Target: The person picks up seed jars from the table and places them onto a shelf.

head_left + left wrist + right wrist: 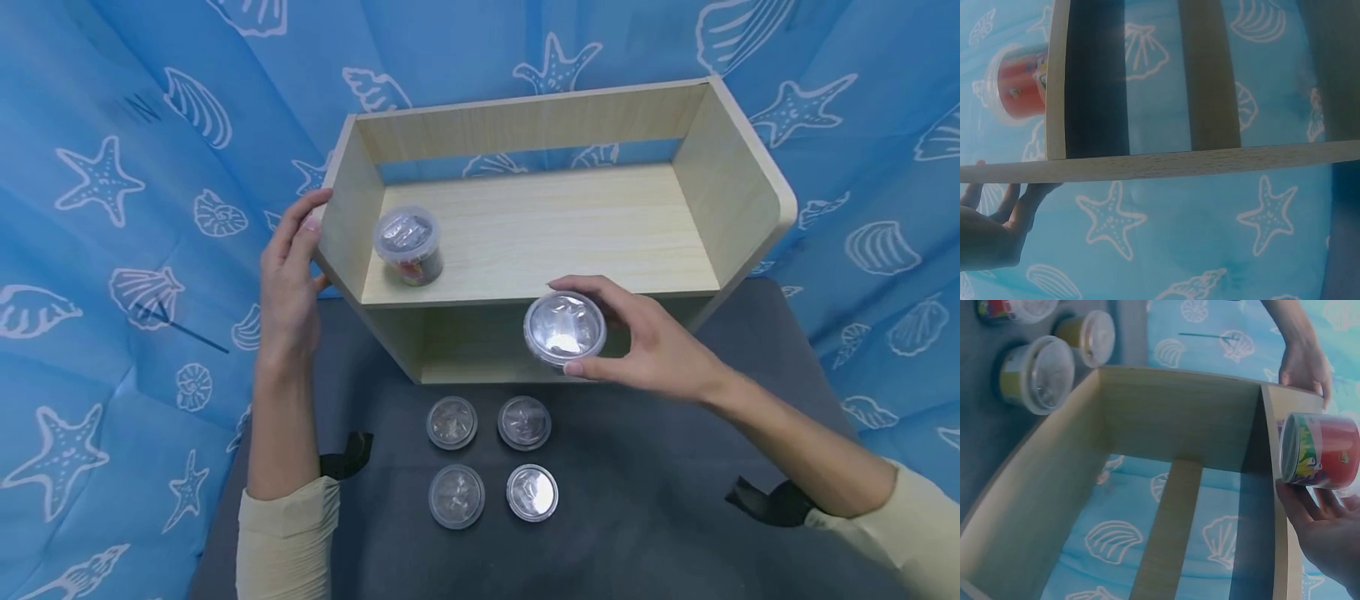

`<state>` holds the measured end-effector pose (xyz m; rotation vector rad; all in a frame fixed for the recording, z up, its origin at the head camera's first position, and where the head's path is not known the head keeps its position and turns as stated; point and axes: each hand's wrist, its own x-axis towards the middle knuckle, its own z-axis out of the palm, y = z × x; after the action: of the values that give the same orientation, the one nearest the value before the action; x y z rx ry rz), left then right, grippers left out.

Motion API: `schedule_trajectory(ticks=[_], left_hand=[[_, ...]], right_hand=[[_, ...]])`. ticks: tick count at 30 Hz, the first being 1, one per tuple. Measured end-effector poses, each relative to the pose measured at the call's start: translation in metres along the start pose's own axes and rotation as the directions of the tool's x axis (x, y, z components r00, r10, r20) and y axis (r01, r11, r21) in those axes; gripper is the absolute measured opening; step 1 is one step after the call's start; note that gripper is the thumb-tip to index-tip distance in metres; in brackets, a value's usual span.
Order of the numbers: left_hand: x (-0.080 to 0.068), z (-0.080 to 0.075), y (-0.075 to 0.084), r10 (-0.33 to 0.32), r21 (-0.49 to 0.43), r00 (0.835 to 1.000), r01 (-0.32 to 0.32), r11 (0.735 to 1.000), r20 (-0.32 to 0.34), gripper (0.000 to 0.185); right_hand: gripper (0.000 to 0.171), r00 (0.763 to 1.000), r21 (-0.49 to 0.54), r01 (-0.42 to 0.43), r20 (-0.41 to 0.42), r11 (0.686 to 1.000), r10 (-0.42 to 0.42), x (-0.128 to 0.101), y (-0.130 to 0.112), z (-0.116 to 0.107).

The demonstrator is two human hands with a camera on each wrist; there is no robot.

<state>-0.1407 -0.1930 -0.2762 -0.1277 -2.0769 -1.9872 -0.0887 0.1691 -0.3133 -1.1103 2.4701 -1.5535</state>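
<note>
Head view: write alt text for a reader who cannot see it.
A right hand holds a clear-lidded tub at a wooden shelf unit's front edge; the left hand steadies its side. One tub sits on the shelf.

In the head view the right hand [652, 346] covers the side of the held tub [565, 328], so only its clear lid shows and its contents stay too blurred to name, and the lower shelf of the wooden rack [540, 250] lies mostly hidden under the upper board. The left wrist view cuts the left hand [991, 225] off at the frame's edge (only fingertips against the board show), and the rack's side panel hides part of the red tub [1016, 81]. In the right wrist view the top edge cuts off the tub at the corner [1016, 309].
</note>
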Motion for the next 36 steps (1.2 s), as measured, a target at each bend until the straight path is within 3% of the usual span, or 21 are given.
schedule_trajectory(ticks=[8,18,27,36], left_hand=[[0.0,0.001,0.0,-0.006,0.011,1.0,0.006,1.0,-0.011,0.035],[0.0,0.001,0.0,-0.002,0.007,1.0,0.002,1.0,-0.01,0.035],[0.0,-0.001,0.0,0.001,-0.001,1.0,-0.001,1.0,-0.007,0.035],[0.0,0.0,-0.001,-0.004,-0.001,1.0,0.004,1.0,-0.017,0.035]], right_hand=[[0.073,0.998,0.069,-0.055,0.001,0.996,0.055,0.014,-0.004,-0.005],[0.073,0.998,0.117,-0.066,-0.015,0.991,0.068,0.038,-0.008,-0.01],[0.069,0.992,0.249,-0.094,-0.061,0.964,0.113,0.059,-0.006,-0.011],[0.07,0.984,0.239,-0.129,-0.089,0.962,0.154,0.07,0.003,-0.008]])
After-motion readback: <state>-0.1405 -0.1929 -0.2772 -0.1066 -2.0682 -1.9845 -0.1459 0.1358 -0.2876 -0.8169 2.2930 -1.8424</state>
